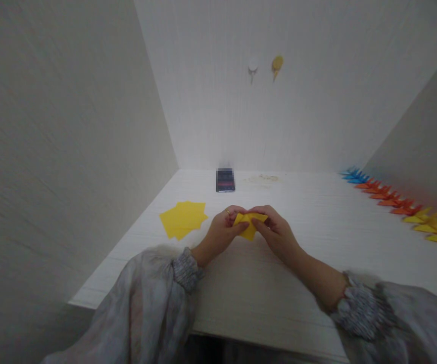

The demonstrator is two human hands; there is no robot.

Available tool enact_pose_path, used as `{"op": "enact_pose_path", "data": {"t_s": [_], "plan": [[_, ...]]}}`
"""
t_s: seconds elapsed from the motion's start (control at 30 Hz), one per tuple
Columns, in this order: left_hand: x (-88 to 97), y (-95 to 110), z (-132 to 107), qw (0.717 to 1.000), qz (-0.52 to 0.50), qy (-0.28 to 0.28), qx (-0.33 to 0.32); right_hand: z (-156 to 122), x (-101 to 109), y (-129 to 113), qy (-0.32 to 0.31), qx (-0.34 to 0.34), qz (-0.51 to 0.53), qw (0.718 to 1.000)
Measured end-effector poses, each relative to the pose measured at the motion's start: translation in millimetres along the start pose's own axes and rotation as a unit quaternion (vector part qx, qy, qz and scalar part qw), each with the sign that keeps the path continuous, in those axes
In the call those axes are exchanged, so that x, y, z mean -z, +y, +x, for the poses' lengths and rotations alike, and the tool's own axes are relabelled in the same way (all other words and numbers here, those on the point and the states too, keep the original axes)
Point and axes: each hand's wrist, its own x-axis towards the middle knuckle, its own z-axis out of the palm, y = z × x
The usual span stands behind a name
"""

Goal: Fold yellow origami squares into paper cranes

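A small folded piece of yellow paper (250, 224) is held above the white table (317, 242), near the middle. My left hand (224, 231) pinches its left side, with a ring on one finger. My right hand (275, 232) pinches its right side, fingers curled over the top edge. Both hands are closed on the paper. Grey patterned sleeves cover both forearms.
A stack of flat yellow paper squares (183, 218) lies to the left. A dark phone (225, 180) rests at the back. Along the right wall runs a row of folded paper figures (403, 206), blue, orange, then yellow. Two small hooks (265, 65) hang on the back wall.
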Motion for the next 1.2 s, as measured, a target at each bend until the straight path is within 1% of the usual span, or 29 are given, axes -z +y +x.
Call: {"op": "enact_pose_path", "data": {"t_s": [0.07, 0.17, 0.27, 0.43, 0.5, 0.6, 0.77, 0.87, 1.0, 1.2], "plan": [[1.8, -2, 0, 1.000, 0.012, 0.009, 0.007, 1, 3, 0, -0.004, -0.003, 0.004, 1.000], [3.1, -2, 0, 0.999, 0.030, 0.021, 0.021, 4, 5, 1, -0.015, -0.036, 0.055, 0.998], [3.1, 0, -2, 0.999, 0.039, 0.025, 0.023, 5, 5, 2, -0.026, -0.049, 0.086, 0.995], [3.0, 0, -2, 0.998, 0.053, 0.020, 0.016, 4, 4, 2, -0.014, -0.069, 0.040, 0.997], [3.3, -1, -2, 0.998, 0.061, 0.023, 0.017, 4, 5, 2, -0.014, -0.052, 0.018, 0.998], [3.0, 1, -4, 0.997, 0.066, 0.034, 0.019, 5, 8, 2, -0.020, -0.006, 0.004, 1.000], [0.0, 8, -6, 0.997, 0.051, 0.033, 0.041, 5, 10, 3, -0.044, 0.040, 0.029, 0.998], [-1.1, 10, -5, 0.998, 0.032, 0.041, 0.041, 4, 10, 3, -0.058, 0.059, 0.044, 0.996], [-0.7, 8, -4, 0.999, -0.004, 0.025, 0.040, 3, 10, 2, -0.061, 0.078, 0.056, 0.994], [2.0, 4, -3, 0.999, -0.002, 0.035, 0.033, 3, 11, -1, -0.073, 0.077, 0.056, 0.993]]}}
